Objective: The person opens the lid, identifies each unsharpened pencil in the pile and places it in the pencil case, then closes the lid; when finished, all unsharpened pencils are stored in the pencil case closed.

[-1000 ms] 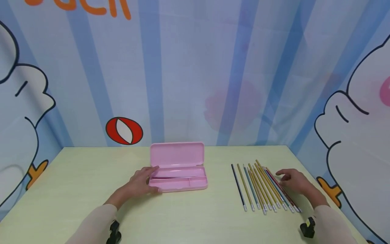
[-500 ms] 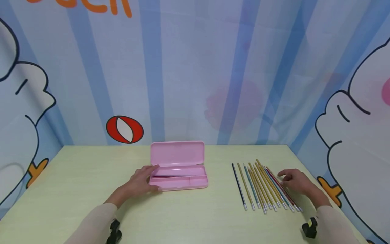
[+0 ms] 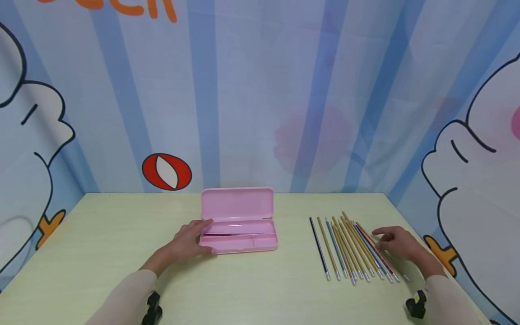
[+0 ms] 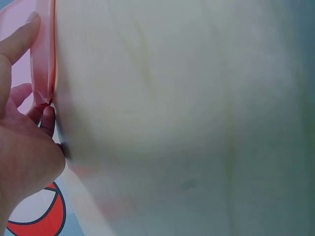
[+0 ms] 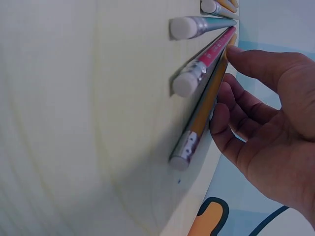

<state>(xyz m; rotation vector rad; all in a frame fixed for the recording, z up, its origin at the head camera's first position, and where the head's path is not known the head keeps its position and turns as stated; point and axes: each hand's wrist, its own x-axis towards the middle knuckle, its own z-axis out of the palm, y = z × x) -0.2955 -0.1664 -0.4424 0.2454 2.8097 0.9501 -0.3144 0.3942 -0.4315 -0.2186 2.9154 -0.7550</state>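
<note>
A pink pencil case [image 3: 232,245] lies with its lid [image 3: 237,204] raised toward the back of the table. My left hand [image 3: 188,240] grips its left end, thumb at the front edge and fingers at the back; the left wrist view shows fingers along the case wall [image 4: 43,61]. Off to the right, my right hand [image 3: 400,243] pinches a yellow pencil [image 5: 203,115] between thumb and fingers, its eraser end tilted toward me. Directly left of it lies a red pencil [image 5: 212,53], then a teal one [image 5: 211,25].
Several more pencils lie side by side on the pale table [image 3: 260,289], eraser ends toward me, with a dark pencil [image 3: 319,248] at their left. A striped blue curtain [image 3: 252,99] stands behind the table, and a printed backdrop [image 3: 479,216] closes the right side.
My right hand has shifted slightly right, and the yellow pencil has come a little apart from the others. My left hand stays on the pencil case.
</note>
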